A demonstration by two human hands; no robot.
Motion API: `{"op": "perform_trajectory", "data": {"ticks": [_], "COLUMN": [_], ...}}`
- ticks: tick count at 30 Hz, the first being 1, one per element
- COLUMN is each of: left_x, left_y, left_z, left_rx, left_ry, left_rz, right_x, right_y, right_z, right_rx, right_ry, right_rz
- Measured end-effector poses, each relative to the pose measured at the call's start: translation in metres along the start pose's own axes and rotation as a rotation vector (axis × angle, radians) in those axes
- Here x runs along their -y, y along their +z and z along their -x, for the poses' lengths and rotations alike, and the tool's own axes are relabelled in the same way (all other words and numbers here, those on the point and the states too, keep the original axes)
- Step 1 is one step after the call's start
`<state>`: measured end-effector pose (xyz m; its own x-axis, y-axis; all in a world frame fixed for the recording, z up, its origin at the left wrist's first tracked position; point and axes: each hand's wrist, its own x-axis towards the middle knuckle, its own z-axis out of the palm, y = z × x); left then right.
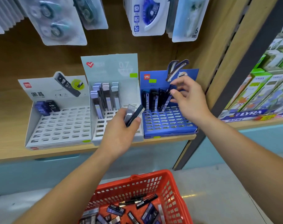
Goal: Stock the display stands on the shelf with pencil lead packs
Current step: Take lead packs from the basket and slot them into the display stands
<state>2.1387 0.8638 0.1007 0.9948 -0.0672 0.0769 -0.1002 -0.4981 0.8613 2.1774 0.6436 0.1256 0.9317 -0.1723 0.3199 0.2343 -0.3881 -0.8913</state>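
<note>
I judge these pencil lead packs light, stiff and slick, best pinched across the flat faces near the top. The fingers of my right hand pinch a dark blue pack by its upper end, over the back row of the blue stand, centre right; my left hand grips spare packs mid-frame.
</note>
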Motion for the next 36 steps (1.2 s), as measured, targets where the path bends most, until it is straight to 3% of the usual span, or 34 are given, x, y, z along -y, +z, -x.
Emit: {"op": "perform_trajectory", "data": {"ticks": [14,36], "left_x": [-0.007,0.009], "left_y": [-0.009,0.006], "left_z": [-0.011,-0.016], "left_rx": [0.006,0.068], "left_ry": [-0.022,-0.062], "left_rz": [0.036,0.165], "right_x": [0.002,-0.003], "right_y": [-0.002,-0.002], "right_z": [0.010,0.004], "right_rx": [0.083,0.002], "right_ry": [-0.024,-0.077], "right_rz": [0.027,0.184]}}
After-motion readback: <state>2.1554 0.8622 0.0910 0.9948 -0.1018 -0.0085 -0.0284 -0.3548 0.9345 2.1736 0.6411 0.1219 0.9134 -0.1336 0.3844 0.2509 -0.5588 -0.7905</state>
